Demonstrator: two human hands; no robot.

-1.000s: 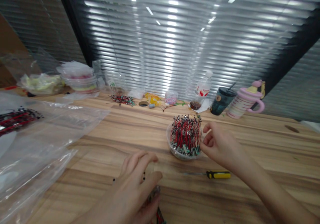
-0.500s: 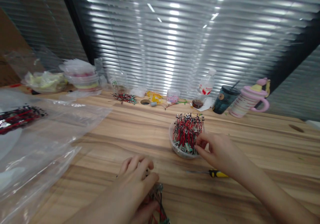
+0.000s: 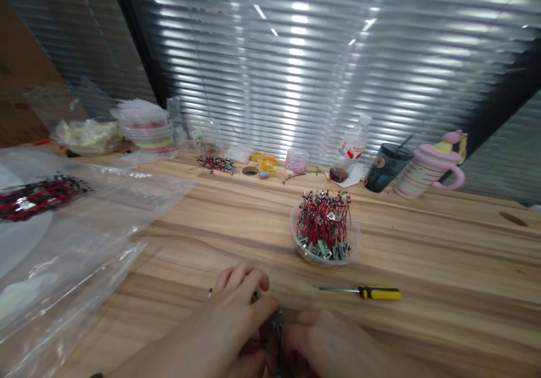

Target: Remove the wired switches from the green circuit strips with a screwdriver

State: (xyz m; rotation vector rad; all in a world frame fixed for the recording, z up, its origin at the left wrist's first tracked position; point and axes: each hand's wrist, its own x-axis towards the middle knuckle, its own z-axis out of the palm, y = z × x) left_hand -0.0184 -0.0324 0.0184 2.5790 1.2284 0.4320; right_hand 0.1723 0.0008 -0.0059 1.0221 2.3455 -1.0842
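Note:
My left hand (image 3: 239, 310) is curled, palm down, round a small bunch of red and black wires (image 3: 276, 333) with little parts on their ends. Close against the bunch on its other side is my right hand (image 3: 313, 336), blurred, its fingertips hidden. Beyond both hands stands a round clear plastic bowl (image 3: 358, 240). It is full of red and black wire leads (image 3: 323, 220) with small green circuit boards at the near side and dark tips upward. A yellow and black screwdriver (image 3: 380, 292) lies to the right, its shaft pointing left.
On the left, a plastic bag (image 3: 160, 198) is spread out near more wires (image 3: 42, 198). Farther back are stacked plastic tubs (image 3: 147, 133), another wire pile (image 3: 215, 164), a bottle (image 3: 354, 141), a dark cup (image 3: 385, 169) and a pink-handled mug (image 3: 426, 169). Blinds hang behind the table.
My right hand has left the bowl's edge and come down beside my left hand at the wire bunch. The left hand stays curled there. The view has shifted slightly.

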